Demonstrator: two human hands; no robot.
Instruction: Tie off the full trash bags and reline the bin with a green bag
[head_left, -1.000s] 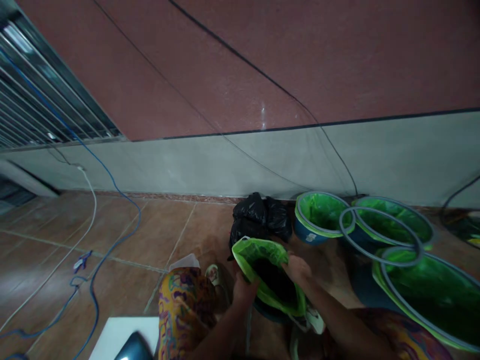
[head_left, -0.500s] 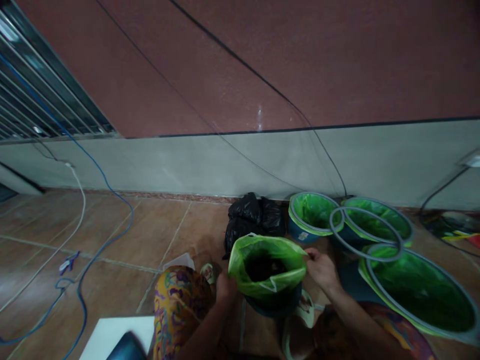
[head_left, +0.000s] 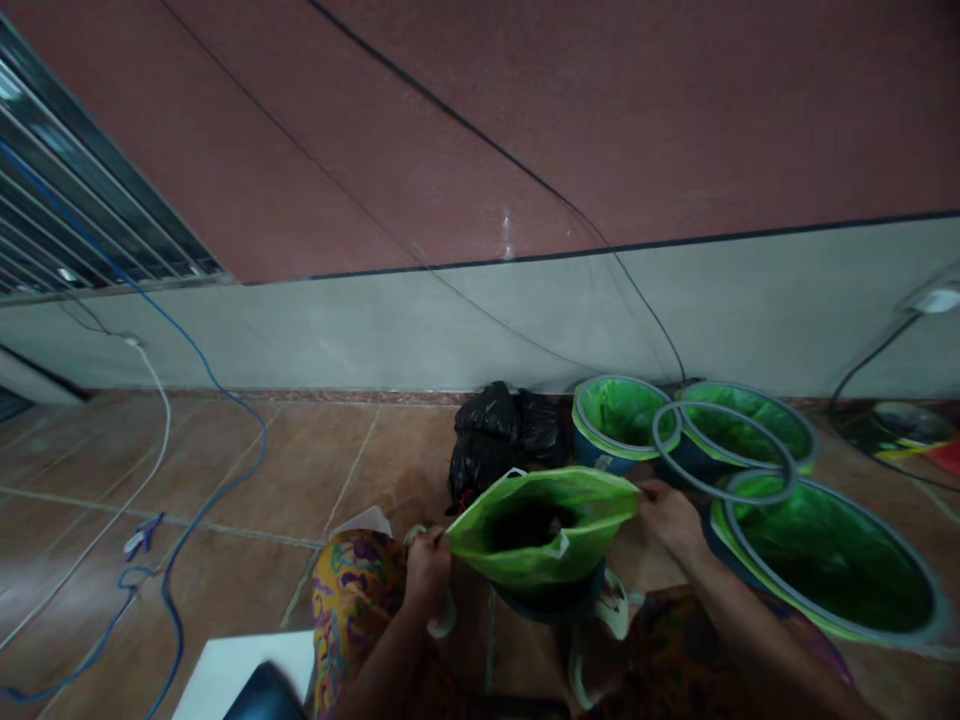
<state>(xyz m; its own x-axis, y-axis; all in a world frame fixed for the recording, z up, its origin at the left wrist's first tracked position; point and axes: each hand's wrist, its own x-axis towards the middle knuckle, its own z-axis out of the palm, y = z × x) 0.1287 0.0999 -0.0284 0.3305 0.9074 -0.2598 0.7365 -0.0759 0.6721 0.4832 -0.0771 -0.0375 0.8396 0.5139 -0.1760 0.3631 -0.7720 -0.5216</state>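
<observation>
A green plastic bag [head_left: 525, 570] lines a dark bin [head_left: 553, 603] standing on the floor between my feet. My left hand [head_left: 429, 570] pinches the bag's left edge, while my right hand [head_left: 669, 512] grips its right edge. Stretched between both hands, the mouth of the bag forms a wide, pointed oval. Dark contents lie inside, too dim to make out. White tabs stick out at the front and back of its rim.
Several bins lined with green bags stand to the right, including a large one [head_left: 840, 560]. A loose grey ring [head_left: 793, 480] rests across them. Black tied bags [head_left: 487, 440] sit by the wall. A blue cable [head_left: 217, 490] and a white stool-like surface [head_left: 232, 672] are at left.
Both hands have moved apart, left hand leftward and right hand rightward. The bag's mouth is pulled wider and flatter. The view has shifted slightly.
</observation>
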